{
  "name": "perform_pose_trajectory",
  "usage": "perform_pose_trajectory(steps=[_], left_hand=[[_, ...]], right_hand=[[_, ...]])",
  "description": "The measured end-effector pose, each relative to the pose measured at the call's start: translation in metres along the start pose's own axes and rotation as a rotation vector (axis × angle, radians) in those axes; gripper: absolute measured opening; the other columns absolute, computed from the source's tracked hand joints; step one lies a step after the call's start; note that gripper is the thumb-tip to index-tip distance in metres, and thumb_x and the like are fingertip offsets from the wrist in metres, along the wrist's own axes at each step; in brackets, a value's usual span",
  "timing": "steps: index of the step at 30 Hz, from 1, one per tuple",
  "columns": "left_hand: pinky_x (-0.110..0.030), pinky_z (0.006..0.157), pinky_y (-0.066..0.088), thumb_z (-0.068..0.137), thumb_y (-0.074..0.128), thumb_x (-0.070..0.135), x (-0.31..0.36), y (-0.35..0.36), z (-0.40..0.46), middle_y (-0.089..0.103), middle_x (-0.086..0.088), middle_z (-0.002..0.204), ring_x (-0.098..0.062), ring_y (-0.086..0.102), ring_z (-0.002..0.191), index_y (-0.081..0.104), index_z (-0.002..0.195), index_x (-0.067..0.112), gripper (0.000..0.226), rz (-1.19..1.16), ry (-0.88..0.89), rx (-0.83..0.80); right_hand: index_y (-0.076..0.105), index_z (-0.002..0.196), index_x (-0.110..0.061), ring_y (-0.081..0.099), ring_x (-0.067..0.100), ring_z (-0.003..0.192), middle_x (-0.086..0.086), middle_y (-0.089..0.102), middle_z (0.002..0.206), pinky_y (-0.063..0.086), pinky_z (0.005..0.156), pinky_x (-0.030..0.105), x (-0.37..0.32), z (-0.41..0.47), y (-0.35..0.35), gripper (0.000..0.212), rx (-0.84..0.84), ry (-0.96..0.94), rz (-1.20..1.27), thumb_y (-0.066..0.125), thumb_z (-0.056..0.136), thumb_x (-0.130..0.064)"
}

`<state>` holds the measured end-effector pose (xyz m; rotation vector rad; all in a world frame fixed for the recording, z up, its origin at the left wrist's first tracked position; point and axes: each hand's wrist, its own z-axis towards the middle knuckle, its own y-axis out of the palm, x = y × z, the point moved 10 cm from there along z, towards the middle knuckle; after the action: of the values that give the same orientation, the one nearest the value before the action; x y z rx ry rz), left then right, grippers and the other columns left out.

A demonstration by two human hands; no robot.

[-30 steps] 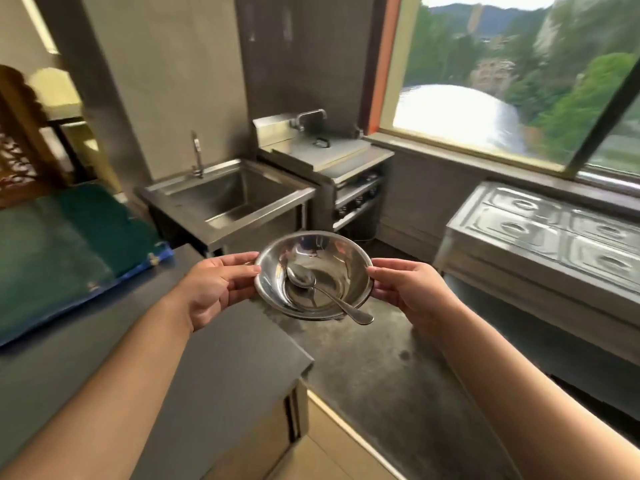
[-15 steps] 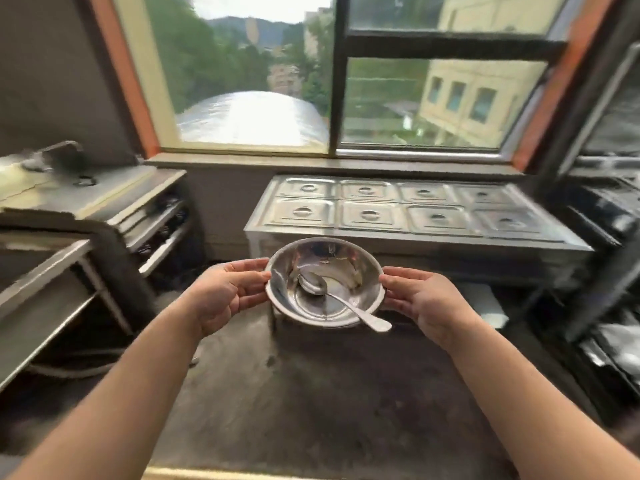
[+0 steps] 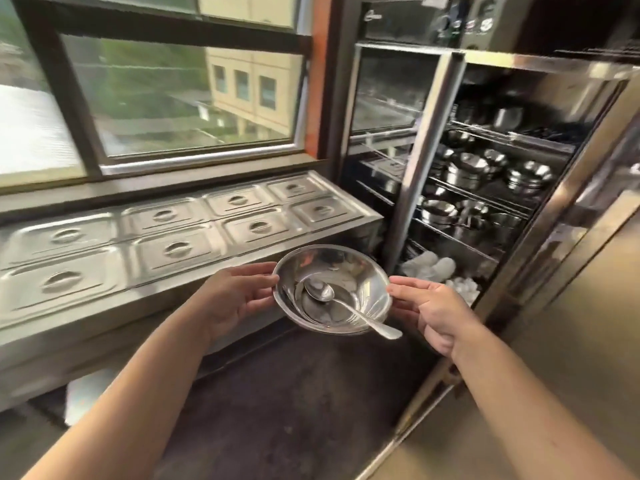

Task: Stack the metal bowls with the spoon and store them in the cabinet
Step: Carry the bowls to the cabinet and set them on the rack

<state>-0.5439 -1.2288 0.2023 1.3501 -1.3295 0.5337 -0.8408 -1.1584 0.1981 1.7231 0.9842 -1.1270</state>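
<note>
Holding the stacked bowls (image 3: 332,289) level by the rim between our left hand (image 3: 239,294) and right hand (image 3: 434,311), both gripping, we should keep the spoon (image 3: 343,306) inside while reaching toward the open cabinet (image 3: 485,188) shelves.

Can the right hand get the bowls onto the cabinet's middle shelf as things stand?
Probably yes: the cabinet stands open beside the right hand, though stacked bowls crowd that shelf.

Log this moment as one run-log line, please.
phase: carry | left hand + right hand: hold bowls | spoon: inside | cabinet: open, not yet stored
</note>
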Motion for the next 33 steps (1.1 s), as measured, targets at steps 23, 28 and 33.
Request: perform_pose_trajectory(steps=[23, 28, 33], left_hand=[[-0.031, 0.078, 0.061, 0.091, 0.058, -0.009, 0.088, 0.175, 0.385, 0.068, -0.021, 0.114, -0.019, 0.069, 0.076, 0.064, 0.126, -0.003, 0.035, 0.245, -0.103, -0.424], [-0.023, 0.061, 0.059, 0.088, 0.062, -0.01, 0.1, 0.219, 0.482, 0.069, -0.021, 0.109, -0.018, 0.071, 0.072, 0.063, 0.127, -0.004, 0.039, 0.249, -0.084, -0.382], [-0.025, 0.066, 0.059, 0.086, 0.064, -0.01, 0.105, 0.266, 0.551, 0.074, -0.018, 0.102, -0.024, 0.067, 0.082, 0.066, 0.123, -0.002, 0.038, 0.237, -0.09, -0.394]], right_hand=[[0.077, 0.098, -0.006, 0.072, 0.017, 0.06, 0.012, 0.08, 0.08, 0.054, 0.063, 0.031, -0.109, 0.258, -0.119, 0.016, 0.535, -0.198, 0.165, 0.079, 0.082, -0.003], [0.08, 0.093, -0.011, 0.075, 0.024, 0.074, 0.013, 0.081, 0.091, 0.058, 0.072, 0.038, -0.132, 0.344, -0.159, 0.014, 0.581, -0.202, 0.177, 0.083, 0.079, -0.008], [0.077, 0.099, -0.004, 0.077, 0.019, 0.07, 0.013, 0.081, 0.088, 0.063, 0.063, 0.029, -0.158, 0.396, -0.198, 0.019, 0.614, -0.21, 0.242, 0.08, 0.081, -0.001]])
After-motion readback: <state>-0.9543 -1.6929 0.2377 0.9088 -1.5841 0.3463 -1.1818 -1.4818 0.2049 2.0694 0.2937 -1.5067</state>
